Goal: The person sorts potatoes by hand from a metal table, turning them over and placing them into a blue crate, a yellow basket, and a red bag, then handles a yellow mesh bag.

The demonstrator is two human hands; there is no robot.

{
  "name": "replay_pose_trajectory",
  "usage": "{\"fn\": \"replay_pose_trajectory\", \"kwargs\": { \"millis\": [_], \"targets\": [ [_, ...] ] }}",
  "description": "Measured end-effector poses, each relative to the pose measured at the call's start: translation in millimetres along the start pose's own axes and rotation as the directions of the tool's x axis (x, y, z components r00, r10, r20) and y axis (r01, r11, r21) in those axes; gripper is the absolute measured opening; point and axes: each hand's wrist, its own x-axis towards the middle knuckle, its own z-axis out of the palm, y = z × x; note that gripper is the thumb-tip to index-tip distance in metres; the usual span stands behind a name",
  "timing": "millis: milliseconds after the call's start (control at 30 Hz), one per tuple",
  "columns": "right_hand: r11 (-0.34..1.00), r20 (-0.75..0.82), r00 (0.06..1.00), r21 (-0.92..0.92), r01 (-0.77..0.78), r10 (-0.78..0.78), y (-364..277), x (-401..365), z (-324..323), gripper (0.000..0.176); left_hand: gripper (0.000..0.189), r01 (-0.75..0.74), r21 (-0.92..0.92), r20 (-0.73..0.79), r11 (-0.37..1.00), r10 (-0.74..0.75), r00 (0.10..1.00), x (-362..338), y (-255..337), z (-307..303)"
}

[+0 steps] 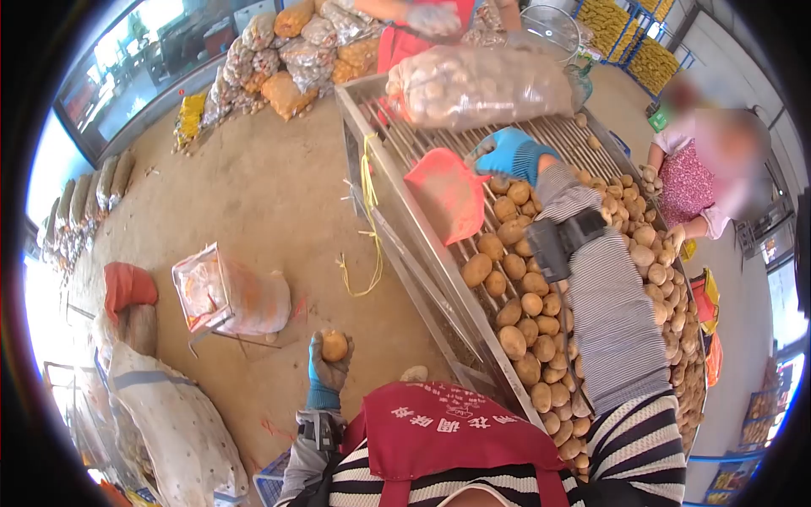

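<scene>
My left hand (333, 359), in a grey and blue glove, is closed around a single potato (334, 346), held out over the floor left of the sorting table. My right hand (514, 157), in a blue glove, reaches across the slatted metal table (380, 139). Its fingers are curled at the edge of a red plastic scoop (448, 198), apparently round its handle, which the glove hides. The scoop rests on the slats. Many loose potatoes (530, 325) lie under and beside my right forearm.
A full clear bag of potatoes (486, 84) lies across the table's far end, near a co-worker's gloved hand (433, 19). Another person (697, 173) handles potatoes at the right side. A framed sack (232, 291) and a large white sack (169, 414) sit on the left floor.
</scene>
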Motion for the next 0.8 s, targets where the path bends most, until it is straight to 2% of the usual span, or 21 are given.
{"fn": "replay_pose_trajectory", "kwargs": {
  "millis": [67,133,200,267,367,467,567,633,700,800],
  "targets": [
    [0.999,0.025,1.000,0.043,0.009,-0.010,2.8,14.7,3.2,0.035,0.037,-0.001,0.006,-0.005,1.000,0.001,1.000,2.8,-4.3,4.1],
    [0.954,0.035,0.985,-0.246,0.171,-0.167,-14.2,26.0,6.5,0.037,0.031,0.041,0.019,-0.002,0.999,-0.041,0.999,7.3,-7.7,5.5],
    [0.824,-0.064,0.960,-0.530,0.200,-0.274,-46.3,26.7,27.6,0.042,0.029,0.075,0.017,-0.014,0.997,-0.074,0.997,12.9,-13.0,3.8],
    [0.922,-0.174,0.963,-0.363,0.133,-0.207,-80.1,9.9,53.0,0.046,0.030,0.100,0.064,0.025,0.993,-0.102,0.994,16.4,-15.0,6.2],
    [0.935,-0.214,0.950,-0.321,0.151,-0.227,-88.7,5.6,72.2,0.044,0.031,0.078,0.108,0.088,0.991,-0.087,0.992,20.9,-14.8,20.1],
    [0.942,-0.240,0.956,-0.325,0.085,-0.169,-82.3,4.8,69.4,0.042,0.031,0.044,0.136,0.141,0.990,-0.063,0.988,24.2,-10.3,36.8],
    [0.941,-0.284,0.925,-0.294,0.169,-0.254,-57.7,-3.7,53.9,0.046,0.029,0.015,0.152,0.165,0.988,-0.040,0.985,18.7,-5.1,51.6],
    [0.982,-0.082,0.988,0.122,0.143,-0.134,-33.3,-4.7,34.7,0.049,0.027,-0.005,0.133,0.171,0.991,-0.018,0.985,18.0,-1.3,53.5],
    [0.847,-0.044,0.994,0.521,0.106,-0.097,-0.1,7.9,40.2,0.045,0.025,-0.017,0.091,0.166,0.996,0.002,0.986,26.1,0.2,37.6],
    [0.865,-0.152,0.988,0.489,0.112,-0.042,5.2,-21.2,48.1,0.044,0.024,0.043,0.098,0.158,0.994,-0.058,0.986,22.9,-2.4,37.9]
  ]
}}
